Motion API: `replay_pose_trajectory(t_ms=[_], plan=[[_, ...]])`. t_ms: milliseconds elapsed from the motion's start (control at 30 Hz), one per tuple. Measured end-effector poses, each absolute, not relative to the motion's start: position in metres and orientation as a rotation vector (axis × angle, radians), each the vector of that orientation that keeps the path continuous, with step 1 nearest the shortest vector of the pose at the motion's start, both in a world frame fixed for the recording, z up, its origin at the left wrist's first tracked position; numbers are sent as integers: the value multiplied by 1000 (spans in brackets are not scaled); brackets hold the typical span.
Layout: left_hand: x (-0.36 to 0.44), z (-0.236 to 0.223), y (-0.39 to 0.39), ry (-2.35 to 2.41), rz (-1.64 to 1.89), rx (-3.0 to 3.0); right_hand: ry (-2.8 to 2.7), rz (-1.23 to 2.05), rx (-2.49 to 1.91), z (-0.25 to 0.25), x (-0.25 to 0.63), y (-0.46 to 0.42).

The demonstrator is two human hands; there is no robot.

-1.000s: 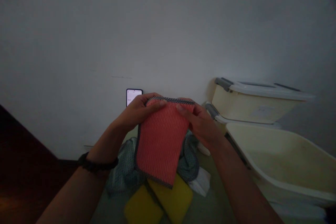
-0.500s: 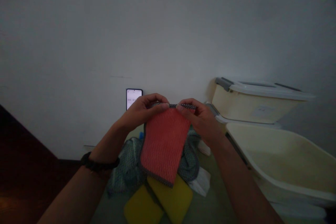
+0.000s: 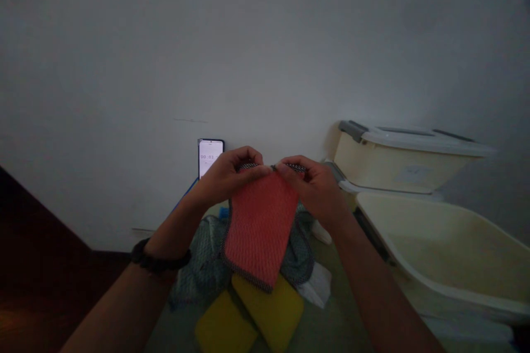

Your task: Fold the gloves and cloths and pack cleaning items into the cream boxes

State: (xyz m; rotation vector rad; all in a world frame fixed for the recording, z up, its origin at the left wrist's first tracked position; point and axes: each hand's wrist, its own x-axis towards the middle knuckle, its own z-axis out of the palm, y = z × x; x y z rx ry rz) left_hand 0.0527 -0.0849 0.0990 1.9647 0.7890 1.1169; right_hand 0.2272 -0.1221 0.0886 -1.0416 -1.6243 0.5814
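A red cleaning cloth (image 3: 261, 226) with a black-and-white stitched border hangs from both my hands. My left hand (image 3: 234, 174) pinches its top edge between thumb and fingers. Close beside it, my right hand (image 3: 308, 179) pinches the same edge, the two thumbs almost meeting. Below and behind the cloth lie crumpled blue-green cloths (image 3: 202, 262), partly covered by it. Two yellow sponges (image 3: 275, 314) rest under its lower corner. A white piece of cloth or paper (image 3: 318, 285) sticks out at the right of the pile.
A phone (image 3: 210, 155) showing a timer leans upright against the wall (image 3: 265, 55). At the right stand cream plastic bins: a lidded bin (image 3: 389, 168) behind and an open bin (image 3: 451, 242) in front. Dark floor (image 3: 37, 265) shows at the left.
My hands have drawn slightly closer together along the cloth's top edge, covering more of the border. The cloth has shifted a little.
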Motion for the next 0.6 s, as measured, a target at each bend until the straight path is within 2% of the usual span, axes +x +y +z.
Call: replay_pose_trajectory(t_ms=[267, 600], plan=[[53, 100, -86, 805, 1066, 1991, -1638, 547, -1026, 90, 227, -123], [48, 100, -83, 784, 1075, 1993, -1540, 706, -956, 88, 235, -120]])
